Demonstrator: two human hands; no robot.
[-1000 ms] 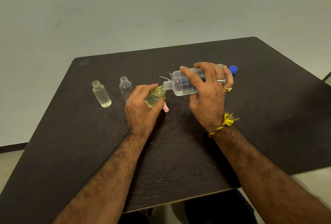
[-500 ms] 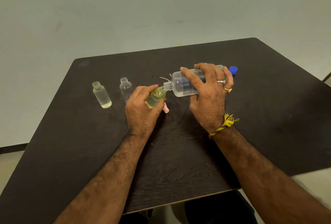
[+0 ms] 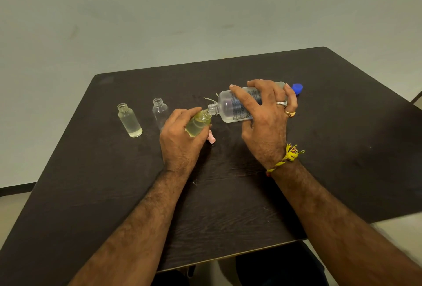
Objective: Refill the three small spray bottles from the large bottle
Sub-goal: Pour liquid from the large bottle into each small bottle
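Right now the pour is under way: the right hand [image 3: 266, 123] has its fingers wrapped over the large bottle [image 3: 237, 106], tipped nearly flat, its neck meeting the mouth of a small spray bottle [image 3: 198, 124] that the left hand [image 3: 180, 139] grips, fingers curled round it, tilted just above the dark table [image 3: 342, 148]. Left of the large bottle stand two more uncapped small bottles [image 3: 129, 120], the nearer [image 3: 160, 112] seemingly empty, the farther holding some liquid; a blue cap [image 3: 297, 88] lies just behind the large bottle. Next, I judge, comes righting it before overflow.
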